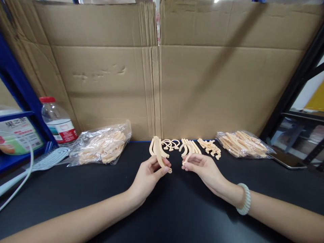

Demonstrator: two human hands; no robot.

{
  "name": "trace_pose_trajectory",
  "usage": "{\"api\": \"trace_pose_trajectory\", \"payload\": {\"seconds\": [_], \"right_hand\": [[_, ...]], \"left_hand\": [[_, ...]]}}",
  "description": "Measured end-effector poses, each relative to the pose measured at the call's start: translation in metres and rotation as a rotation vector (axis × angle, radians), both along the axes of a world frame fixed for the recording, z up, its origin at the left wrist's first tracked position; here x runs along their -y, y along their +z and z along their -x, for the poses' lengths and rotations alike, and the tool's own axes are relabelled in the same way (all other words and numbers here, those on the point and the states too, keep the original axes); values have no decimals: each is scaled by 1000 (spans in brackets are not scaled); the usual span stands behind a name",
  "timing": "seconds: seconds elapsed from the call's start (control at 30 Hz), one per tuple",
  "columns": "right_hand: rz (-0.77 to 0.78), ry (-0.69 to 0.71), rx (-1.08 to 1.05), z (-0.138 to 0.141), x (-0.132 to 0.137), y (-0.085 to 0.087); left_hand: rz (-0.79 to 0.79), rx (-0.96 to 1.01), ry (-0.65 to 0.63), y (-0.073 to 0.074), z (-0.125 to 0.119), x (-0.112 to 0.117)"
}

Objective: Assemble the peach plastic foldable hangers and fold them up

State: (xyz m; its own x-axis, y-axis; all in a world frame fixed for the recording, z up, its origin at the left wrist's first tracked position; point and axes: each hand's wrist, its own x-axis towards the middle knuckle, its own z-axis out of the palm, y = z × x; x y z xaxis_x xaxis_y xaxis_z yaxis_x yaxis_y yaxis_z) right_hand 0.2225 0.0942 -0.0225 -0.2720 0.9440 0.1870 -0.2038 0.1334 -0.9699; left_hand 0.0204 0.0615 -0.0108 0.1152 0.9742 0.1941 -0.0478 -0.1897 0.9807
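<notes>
My left hand [148, 177] is closed on a small bunch of cream curved plastic pieces [158, 152], held upright over the black table [164, 209]. My right hand [204, 168], with a pale bead bracelet [245, 199] on the wrist, pinches one curved cream piece [187, 156] just to the right of the bunch. The two hands are a few centimetres apart. Behind them, loose cream pieces lie in small groups: rings [170, 144], curved strips [191, 145] and a small heap [210, 147].
A clear bag of cream pieces [101, 145] lies at the left, another bag [243, 143] at the right. A water bottle [58, 122] stands by a blue shelf [17, 87]. Cardboard sheets [162, 74] form the back wall. A phone [286, 158] lies far right.
</notes>
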Motion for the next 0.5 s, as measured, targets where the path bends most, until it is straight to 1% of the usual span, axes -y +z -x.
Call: {"api": "trace_pose_trajectory", "payload": {"seconds": [0.2, 0.37, 0.5], "right_hand": [[-20, 97, 4, 1, 1, -2], [-14, 167, 37, -1, 1, -1], [-13, 206, 74, -2, 3, 2]], "left_hand": [[-45, -100, -28, 1, 0, -1], [-156, -224, 7, -1, 1, -2], [-202, -277, -44, -3, 2, -3]]}}
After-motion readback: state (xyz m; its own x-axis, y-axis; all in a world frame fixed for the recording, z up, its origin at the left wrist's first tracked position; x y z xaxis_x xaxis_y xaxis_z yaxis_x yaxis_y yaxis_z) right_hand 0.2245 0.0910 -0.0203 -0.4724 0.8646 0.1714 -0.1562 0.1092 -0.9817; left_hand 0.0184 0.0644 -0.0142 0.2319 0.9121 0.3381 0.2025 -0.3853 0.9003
